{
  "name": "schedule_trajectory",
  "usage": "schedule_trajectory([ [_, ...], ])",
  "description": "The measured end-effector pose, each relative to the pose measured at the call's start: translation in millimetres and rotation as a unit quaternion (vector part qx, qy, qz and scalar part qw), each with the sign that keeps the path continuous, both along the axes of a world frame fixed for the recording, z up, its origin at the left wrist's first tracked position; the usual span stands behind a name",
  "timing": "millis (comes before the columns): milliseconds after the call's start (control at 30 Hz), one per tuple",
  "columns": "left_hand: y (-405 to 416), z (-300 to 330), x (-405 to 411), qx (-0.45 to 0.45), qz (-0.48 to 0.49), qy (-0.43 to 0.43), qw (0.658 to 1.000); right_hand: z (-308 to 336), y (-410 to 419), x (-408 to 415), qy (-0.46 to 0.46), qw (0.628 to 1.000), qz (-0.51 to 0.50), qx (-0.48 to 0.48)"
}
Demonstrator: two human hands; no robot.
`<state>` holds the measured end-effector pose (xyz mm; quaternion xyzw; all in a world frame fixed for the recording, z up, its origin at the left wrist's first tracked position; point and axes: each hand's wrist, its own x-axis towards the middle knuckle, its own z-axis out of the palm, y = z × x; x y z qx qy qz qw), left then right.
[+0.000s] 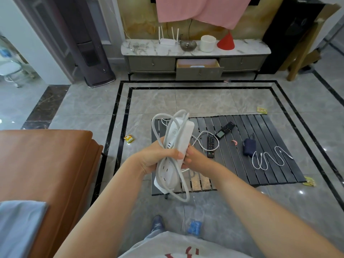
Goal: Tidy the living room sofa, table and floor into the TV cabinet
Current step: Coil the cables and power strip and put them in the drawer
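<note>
Standing over the dark slatted table (264, 164), far from the TV cabinet (197, 58) with its open drawer (199, 68). Reaching both arms forward and holding up the white power strip (176, 146) with its cord (158, 123) looped around it. Wrapping the left hand (158, 155) tight around the middle, pinching its side with the right hand (193, 157) fingers.

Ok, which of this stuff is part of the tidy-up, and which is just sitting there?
Job:
power strip, held in left hand and right hand
black remote
white cable
navy pouch
yellow wrapper
open drawer

Just there:
router
red cone
white pot
</note>
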<state>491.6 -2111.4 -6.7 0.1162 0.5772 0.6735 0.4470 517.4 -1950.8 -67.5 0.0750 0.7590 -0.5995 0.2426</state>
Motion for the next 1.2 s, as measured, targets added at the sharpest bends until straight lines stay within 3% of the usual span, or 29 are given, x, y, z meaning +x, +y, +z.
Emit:
schedule_trajectory([
  [100,-1.5,-2.6,-3.4,-0.005,0.055,0.004,0.998,-5.2,2.7,3.9,0.009,0.999,-0.009,-0.043],
  [300,4.5,-8.2,-9.3,-0.054,0.199,0.018,0.978,-11.4,16.0,15.6,0.101,0.986,-0.132,0.02],
  [533,13.2,-27.7,-17.8,-0.116,0.32,0.005,0.94,0.4,17.9,26.5,0.146,0.973,-0.176,0.025],
  [767,20.5,-29.6,-13.9,-0.12,0.321,-0.013,0.939,10.9,9.4,39.7,0.241,0.96,-0.077,0.121],
  [900,25.2,-28.1,-13.7,-0.105,0.307,-0.011,0.946,10.8,-2.1,42.9,0.358,0.91,-0.012,0.21],
  [1033,27.8,-30.7,-11.0,-0.106,0.322,-0.032,0.94,10.5,1.9,39.7,0.405,0.87,0.014,0.28],
  [1133,28.1,-36.4,-10.6,-0.113,0.376,-0.055,0.918,21.0,5.9,37.5,0.394,0.896,0.02,0.204],
  [1200,24.5,-39.2,-14.0,-0.098,0.403,-0.082,0.906,34.3,8.1,39.3,0.386,0.908,-0.068,0.149],
])
